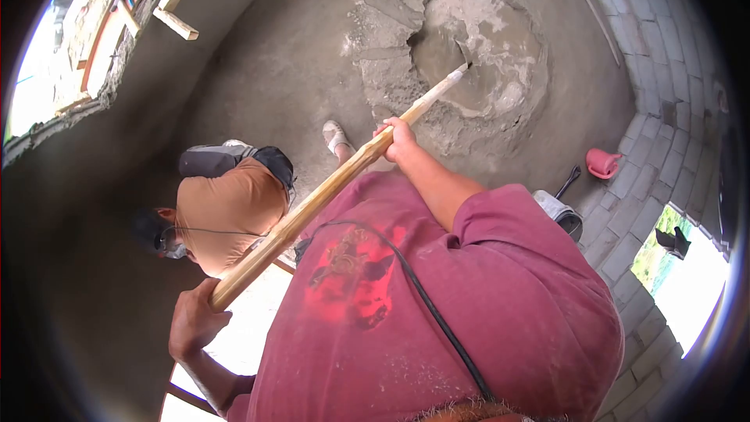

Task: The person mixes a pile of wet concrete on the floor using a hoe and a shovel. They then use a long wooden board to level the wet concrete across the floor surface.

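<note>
A long, pale wooden tool handle [312, 207] runs diagonally across the front of my body. My left hand [197, 320] is closed around its near end at the lower left. Farther up the shaft, my right hand [398, 141] grips it with wrapped fingers. The far tip reaches into a round pool of wet grey mortar [500, 78]. A thin dark metal blade [464, 51] shows at that tip, mostly sunk in the mix, so its full shape cannot be made out. Thick mortar forms a raised ring [383, 78] around the pool.
Close by on the left, a person in an orange-brown shirt [226, 203] bends low. To the right are a pink watering can [603, 162] and a pale bucket [558, 211], beside a grey block wall [664, 70]. Wooden boards [176, 23] stick out at the upper left.
</note>
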{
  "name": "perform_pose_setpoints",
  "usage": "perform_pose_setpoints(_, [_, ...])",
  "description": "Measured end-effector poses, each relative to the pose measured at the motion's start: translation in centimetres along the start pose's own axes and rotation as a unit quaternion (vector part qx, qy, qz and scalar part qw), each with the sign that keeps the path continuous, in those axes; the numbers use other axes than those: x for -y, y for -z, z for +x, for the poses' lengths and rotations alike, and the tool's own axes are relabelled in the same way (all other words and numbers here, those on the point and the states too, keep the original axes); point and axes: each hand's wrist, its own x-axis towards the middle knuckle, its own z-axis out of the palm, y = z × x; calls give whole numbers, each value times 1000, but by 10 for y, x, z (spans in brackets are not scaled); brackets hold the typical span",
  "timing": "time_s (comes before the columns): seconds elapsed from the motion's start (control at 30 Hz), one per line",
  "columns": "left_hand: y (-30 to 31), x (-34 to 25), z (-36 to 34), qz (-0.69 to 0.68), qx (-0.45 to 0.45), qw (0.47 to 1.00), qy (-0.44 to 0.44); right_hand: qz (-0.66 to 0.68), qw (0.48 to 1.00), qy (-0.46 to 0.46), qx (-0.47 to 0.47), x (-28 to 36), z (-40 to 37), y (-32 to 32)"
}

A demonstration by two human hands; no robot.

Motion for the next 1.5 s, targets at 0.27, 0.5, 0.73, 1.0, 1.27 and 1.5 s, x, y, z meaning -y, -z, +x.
perform_pose_setpoints(0.27, [42, 21, -27, 1, -23, 998, 56, 13, 999, -46, -9, -43, -47, -26])
perform_pose_setpoints(0.5, [4, -24, 8, 35, 41, 997, 45, 3, 998, -55, -18, -4, 15, 10])
perform_pose_setpoints(0.73, [-11, -36, -9, 4, 0, 999, 49, -11, 997, -70, -27, 12, 6, 18])
perform_pose_setpoints(1.0, [-3, -42, -31, -5, -26, 999, 45, 6, 996, -92, 5, 31, -24, 16])
perform_pose_setpoints(1.27, [-28, -36, -15, -22, -25, 999, 24, 31, 998, -22, 53, 57, -33, 40])
perform_pose_setpoints(1.5, [-18, 16, 13, 3, -47, 998, -42, 77, 995, -13, 57, 23, -47, 59])
